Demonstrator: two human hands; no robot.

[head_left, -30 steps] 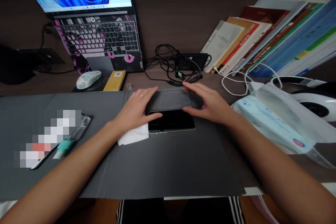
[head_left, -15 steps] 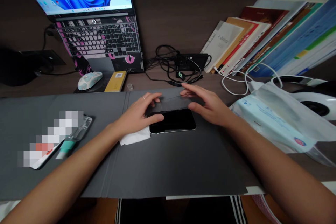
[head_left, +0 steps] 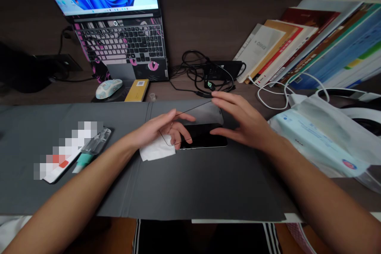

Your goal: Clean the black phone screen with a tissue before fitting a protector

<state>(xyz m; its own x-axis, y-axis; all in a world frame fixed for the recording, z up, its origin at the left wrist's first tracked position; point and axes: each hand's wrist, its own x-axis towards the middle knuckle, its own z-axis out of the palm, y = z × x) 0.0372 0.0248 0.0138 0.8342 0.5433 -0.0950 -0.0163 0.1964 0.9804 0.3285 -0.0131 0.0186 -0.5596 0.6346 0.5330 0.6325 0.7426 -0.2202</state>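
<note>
A clear screen protector (head_left: pixel 202 116) with a thin black border hangs tilted above the phone, held by its edges between both hands. My left hand (head_left: pixel 162 129) grips its left end, thumb on top and fingers curled beneath. At the upper right corner, the fingertips of my right hand (head_left: pixel 242 119) touch the glass, the thumb low near the phone. Under it a phone (head_left: pixel 204 143) lies on the grey desk mat with its dark screen up, partly covered by the glass and fingers. A white tissue (head_left: pixel 156 151) sits below my left hand, against the phone's left end.
On the mat's left lie a partly blurred white item (head_left: pixel 64 158) and a clear bottle with a green cap (head_left: pixel 85 158). Behind stand a laptop (head_left: pixel 119 47), mouse (head_left: pixel 108 88), yellow box (head_left: pixel 137 90) and cables (head_left: pixel 208 73). Books (head_left: pixel 285 47) and a wipes pack (head_left: pixel 321 135) are right.
My left hand has turned over, its fingers now curled under the glass. The screen protector has tilted, and its black edge shows plainly. The whole view has shifted slightly.
</note>
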